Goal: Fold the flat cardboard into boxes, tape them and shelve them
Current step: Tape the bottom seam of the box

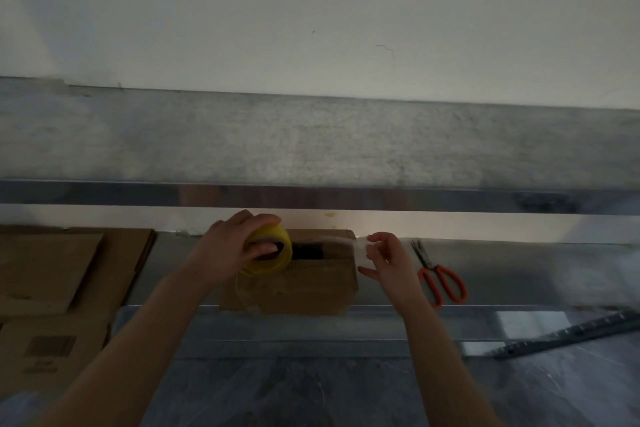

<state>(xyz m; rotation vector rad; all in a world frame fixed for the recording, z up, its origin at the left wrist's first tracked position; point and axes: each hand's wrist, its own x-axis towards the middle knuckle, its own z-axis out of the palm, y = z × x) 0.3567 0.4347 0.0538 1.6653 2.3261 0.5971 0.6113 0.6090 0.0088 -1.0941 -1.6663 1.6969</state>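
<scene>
At the far left we see flat cardboard (52,267) stacked in sheets on the lower shelf (519,274), with more of it nearer to us at the shelf's left edge. Just right of it, our left hand (225,246) grips a yellow tape roll (266,236), the fingers (263,249) curled over its rim and into its core, and holds it over the left end of the box (311,288). The box stands at the middle of the shelf, at its near edge, with a dark gap in its top. A clear strip of tape (346,240) runs from the roll across the box's top to our right hand (391,263), where thumb and forefinger pinch its end beside the box's far right corner; the other fingers hang loose. Right of that hand, orange-handled scissors (440,274) lie on the shelf, blades pointing away.
</scene>
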